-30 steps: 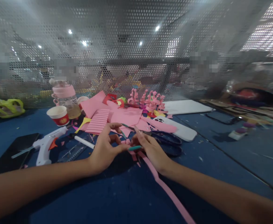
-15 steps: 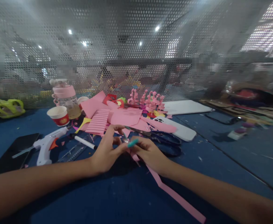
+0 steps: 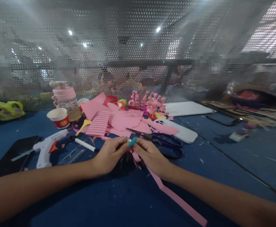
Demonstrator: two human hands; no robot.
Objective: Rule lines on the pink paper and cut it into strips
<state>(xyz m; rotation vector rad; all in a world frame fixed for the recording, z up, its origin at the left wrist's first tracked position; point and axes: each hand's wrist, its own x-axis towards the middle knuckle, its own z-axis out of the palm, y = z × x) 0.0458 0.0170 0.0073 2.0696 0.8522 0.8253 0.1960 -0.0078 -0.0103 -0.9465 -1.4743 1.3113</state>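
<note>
A long pink paper strip (image 3: 175, 198) trails from between my hands toward the lower right. My right hand (image 3: 152, 156) pinches its upper end, with a long teal nail showing on the thumb. Fingers of my left hand (image 3: 111, 156) are closed at the same end and meet the right fingertips; the bit of strip between them is mostly hidden. Just beyond lie dark-handled scissors (image 3: 167, 140), their blades pointing left. Behind the hands spreads a heap of pink paper sheets (image 3: 126, 119), with a lined pink piece (image 3: 99, 123) on its left.
To the left are a glue gun (image 3: 49, 146), a black tablet-like slab (image 3: 12, 154), a white marker (image 3: 86, 145), a paper cup (image 3: 59, 118) and a bottle (image 3: 68, 101). A white phone (image 3: 185, 130) and pink paper curls (image 3: 153, 102) stand beyond. A perforated metal screen (image 3: 133, 47) rises behind.
My left fingers, raised and spread before, have curled down and closed against the right fingertips at the strip's end. The strip's tail and my right hand have hardly moved.
</note>
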